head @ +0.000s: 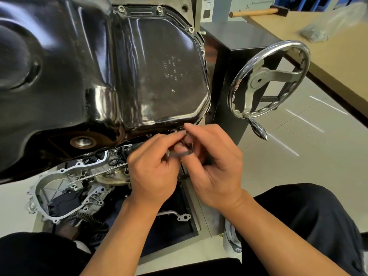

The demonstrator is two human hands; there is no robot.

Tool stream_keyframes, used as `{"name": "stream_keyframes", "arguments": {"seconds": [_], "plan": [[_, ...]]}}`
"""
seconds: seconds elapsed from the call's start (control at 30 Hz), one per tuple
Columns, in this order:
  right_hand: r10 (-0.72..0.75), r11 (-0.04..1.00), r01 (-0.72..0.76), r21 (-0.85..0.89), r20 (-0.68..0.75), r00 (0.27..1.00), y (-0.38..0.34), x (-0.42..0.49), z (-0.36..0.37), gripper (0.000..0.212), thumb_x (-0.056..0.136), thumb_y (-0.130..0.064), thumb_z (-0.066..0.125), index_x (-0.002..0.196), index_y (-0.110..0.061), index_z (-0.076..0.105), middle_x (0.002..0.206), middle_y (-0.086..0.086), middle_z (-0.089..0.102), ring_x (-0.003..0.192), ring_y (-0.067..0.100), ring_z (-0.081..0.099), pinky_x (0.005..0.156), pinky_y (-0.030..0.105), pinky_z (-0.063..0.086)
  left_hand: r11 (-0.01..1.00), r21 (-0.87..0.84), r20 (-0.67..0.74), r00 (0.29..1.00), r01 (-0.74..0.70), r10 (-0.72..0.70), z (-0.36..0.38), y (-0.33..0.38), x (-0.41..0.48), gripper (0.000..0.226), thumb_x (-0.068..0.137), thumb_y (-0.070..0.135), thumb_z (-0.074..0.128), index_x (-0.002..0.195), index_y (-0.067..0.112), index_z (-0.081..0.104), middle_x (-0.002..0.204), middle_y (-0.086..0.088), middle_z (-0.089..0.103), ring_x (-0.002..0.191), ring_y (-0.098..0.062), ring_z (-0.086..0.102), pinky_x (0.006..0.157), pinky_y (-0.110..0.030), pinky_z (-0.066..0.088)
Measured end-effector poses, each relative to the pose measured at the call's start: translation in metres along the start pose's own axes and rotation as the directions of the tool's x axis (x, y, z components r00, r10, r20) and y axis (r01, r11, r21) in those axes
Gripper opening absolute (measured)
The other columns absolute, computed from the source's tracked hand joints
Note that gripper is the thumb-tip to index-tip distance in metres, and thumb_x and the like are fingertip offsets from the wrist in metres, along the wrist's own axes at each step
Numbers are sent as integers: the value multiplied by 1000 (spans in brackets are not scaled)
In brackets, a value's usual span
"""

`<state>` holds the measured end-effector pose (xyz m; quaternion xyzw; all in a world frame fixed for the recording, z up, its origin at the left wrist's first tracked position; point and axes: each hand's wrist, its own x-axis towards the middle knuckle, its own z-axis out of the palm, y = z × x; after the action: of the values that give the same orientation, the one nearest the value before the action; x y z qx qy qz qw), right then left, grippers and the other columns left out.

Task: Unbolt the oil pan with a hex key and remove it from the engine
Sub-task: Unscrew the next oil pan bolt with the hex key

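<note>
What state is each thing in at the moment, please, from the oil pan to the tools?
oil pan: seated on the engine
far-edge bolts: in place
drain hole: open, no plug
hex key: pinched by both hands at the pan's near edge
left hand: pinching the key
right hand: pinching the key
hammer: lying on the bench

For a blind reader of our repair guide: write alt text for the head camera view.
Two hands, the left hand and the right hand, pinch a small dark tool at the near edge of a glossy black oil pan sitting on the engine. A chrome handwheel stands to the right, with a hammer on the workbench behind.
</note>
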<state>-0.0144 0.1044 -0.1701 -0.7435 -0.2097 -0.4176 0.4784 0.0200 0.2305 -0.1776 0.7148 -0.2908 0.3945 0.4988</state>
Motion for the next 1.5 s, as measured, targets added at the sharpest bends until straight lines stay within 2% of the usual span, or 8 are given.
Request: {"name": "stream_keyframes", "arguments": {"seconds": [0.17, 0.33, 0.57, 0.87, 1.0, 1.17, 1.37, 1.5], "plan": [[-36, 999, 36, -1, -68, 997, -3, -1, -4, 20, 77, -4, 84, 91, 3, 73, 83, 12, 67, 67, 16, 60, 69, 19, 49, 998, 23, -32, 998, 55, -54, 5, 9, -4, 36, 100, 22, 52, 83, -3, 72, 79, 11, 60, 72, 8, 53, 69, -1, 39], [-8, 1000, 11, 22, -119, 993, -2, -1, -3, 21, 69, 3, 87, 85, 6, 73, 80, 14, 70, 70, 19, 66, 69, 21, 54, 997, 39, -64, 996, 67, -65, 8, 6, -9, 16, 94, 11, 63, 93, -1, 73, 80, 8, 64, 70, 2, 59, 68, -8, 45], [34, 997, -19, 69, -211, 977, -2, -1, -3, 37, 76, -3, 86, 108, -8, 69, 95, -6, 74, 86, 4, 73, 77, 18, 56, 1000, 12, 39, 999, 4, -5, 10, 2, -12, 23, 92, -3, 64, 114, -3, 69, 100, -7, 73, 90, 1, 66, 79, -17, 53], [6, 997, 2, 74, -104, 995, -2, -4, -4, 37, 87, 0, 74, 122, 1, 61, 107, 6, 74, 98, 14, 74, 84, 27, 59, 999, 48, -88, 996, 23, -19, 9, 1, -6, 19, 95, 11, 63, 91, -2, 75, 79, 11, 62, 74, 12, 55, 70, -4, 41], [42, 991, -27, 129, -110, 993, 0, 0, -6, 28, 78, 5, 82, 102, -3, 72, 98, 7, 73, 84, 13, 72, 70, 21, 56, 996, 82, -100, 995, 30, -21, 6, 0, -4, 8, 87, 5, 72, 84, -2, 73, 74, 4, 65, 67, 1, 56, 67, -5, 41], [-19, 997, 26, 72, -93, 995, 1, -3, -5, 17, 76, 13, 79, 90, 5, 73, 96, 12, 73, 90, 18, 72, 80, 27, 57, 996, 85, -84, 996, 17, -10, 6, 1, -3, 2, 85, -1, 73, 85, -3, 72, 70, 4, 63, 60, -4, 55, 57, -13, 43], [-45, 999, 45, 9, -20, 999, 0, -3, -2, 16, 86, 10, 67, 102, 10, 69, 104, 18, 71, 103, 21, 69, 93, 31, 54, 999, 53, 51, 999, 8, -10, 3, -3, -1, 14, 94, 1, 63, 100, -5, 73, 85, 9, 59, 80, 12, 55, 75, -7, 41], [-61, 998, 61, 1, -65, 996, -3, 1, -3, 19, 81, 1, 78, 96, 10, 71, 96, 19, 69, 90, 24, 69, 82, 30, 55, 999, 48, 2, 1000, 21, -21, 4, 1, -2, 20, 96, 11, 60, 94, -2, 75, 84, 9, 62, 79, 12, 56, 74, -5, 41]]}}
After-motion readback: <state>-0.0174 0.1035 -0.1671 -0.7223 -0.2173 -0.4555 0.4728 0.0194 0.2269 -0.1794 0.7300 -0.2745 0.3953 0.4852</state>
